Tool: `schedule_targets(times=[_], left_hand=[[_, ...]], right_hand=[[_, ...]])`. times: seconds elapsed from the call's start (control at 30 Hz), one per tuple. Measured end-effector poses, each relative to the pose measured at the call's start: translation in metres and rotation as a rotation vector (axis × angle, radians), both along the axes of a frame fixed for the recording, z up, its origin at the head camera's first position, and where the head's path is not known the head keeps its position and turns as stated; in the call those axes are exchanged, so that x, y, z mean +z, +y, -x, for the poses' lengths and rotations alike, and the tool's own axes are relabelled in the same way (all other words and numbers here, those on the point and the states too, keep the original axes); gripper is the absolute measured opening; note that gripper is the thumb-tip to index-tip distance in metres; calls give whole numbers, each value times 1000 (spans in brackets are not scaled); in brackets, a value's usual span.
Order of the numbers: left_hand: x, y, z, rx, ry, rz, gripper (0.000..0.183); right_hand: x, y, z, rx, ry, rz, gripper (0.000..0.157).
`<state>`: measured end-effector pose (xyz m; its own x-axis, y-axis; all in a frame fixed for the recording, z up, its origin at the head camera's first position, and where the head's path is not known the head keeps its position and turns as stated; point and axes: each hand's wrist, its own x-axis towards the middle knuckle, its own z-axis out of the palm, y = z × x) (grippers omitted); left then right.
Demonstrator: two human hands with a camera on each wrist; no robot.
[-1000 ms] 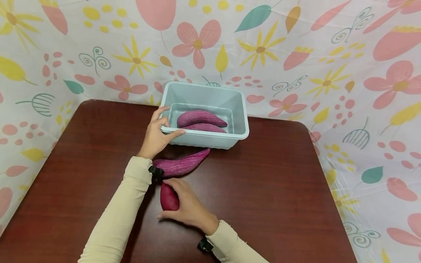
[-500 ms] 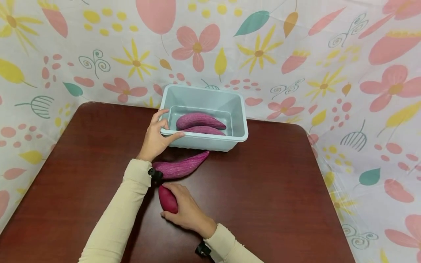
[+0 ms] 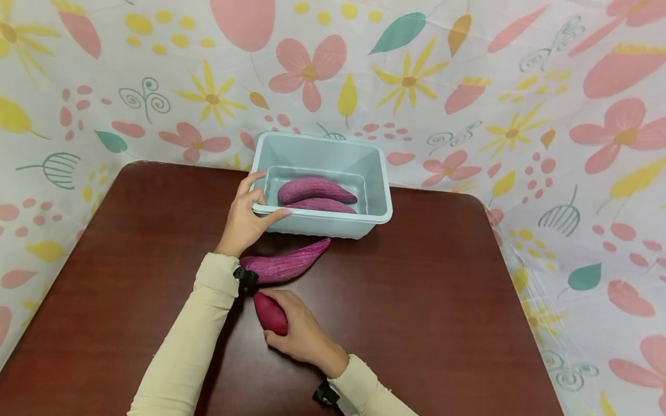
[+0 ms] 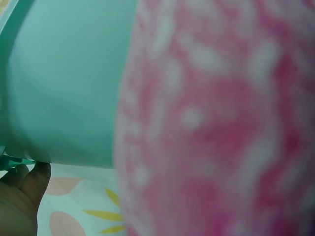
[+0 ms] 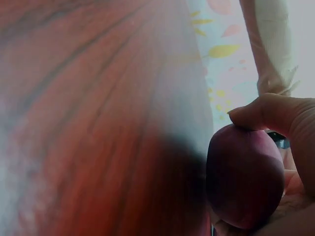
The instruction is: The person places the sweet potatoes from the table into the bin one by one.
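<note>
My left hand (image 3: 243, 224) grips the front left corner of a pale blue plastic bin (image 3: 340, 225), thumb over its front rim and fingers at the left side. Two streaked purple sweet potatoes (image 3: 316, 190) lie in the bin. Another streaked sweet potato (image 3: 291, 264) rests on the table below it, its left end hidden behind my left wrist. Just in front, my right hand (image 3: 306, 336) holds a smooth dark-red egg-shaped fruit or vegetable (image 3: 272, 315) between thumb and fingers. The right wrist view shows this smooth piece (image 5: 243, 177) close up, with the thumb on top.
The dark brown wooden table (image 3: 416, 289) has rounded far corners. A white cloth (image 3: 442, 69) printed with flowers and leaves hangs behind and at both sides. The bin stands near the table's back edge. My left forearm (image 3: 179, 341) crosses the table at the left.
My right thumb and fingers have drawn in around the smooth dark-red piece, and it has shifted slightly right. My left hand, the bin and the sweet potatoes stay as they were.
</note>
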<state>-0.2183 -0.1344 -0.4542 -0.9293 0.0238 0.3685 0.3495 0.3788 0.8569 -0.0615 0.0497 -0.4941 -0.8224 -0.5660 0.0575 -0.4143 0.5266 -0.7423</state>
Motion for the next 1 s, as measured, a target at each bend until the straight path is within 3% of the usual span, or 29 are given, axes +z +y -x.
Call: schedule_targets(times=[0.23,0.5,0.77,1.0], left_hand=[[-2,2,-1,-7,-3,12,51],[0,-1,-1,9,8,-6,51],[0,0,-3,14,-2,-15,48],[1,-2,-2,12,-1,-5,50]], right_hand=[[5,7,-2,-40,-43,37,70],[9,11,2,-21,26,31,71],[16,16,6,-39,36,93,71],[19,22,11,-67,108,121,71]])
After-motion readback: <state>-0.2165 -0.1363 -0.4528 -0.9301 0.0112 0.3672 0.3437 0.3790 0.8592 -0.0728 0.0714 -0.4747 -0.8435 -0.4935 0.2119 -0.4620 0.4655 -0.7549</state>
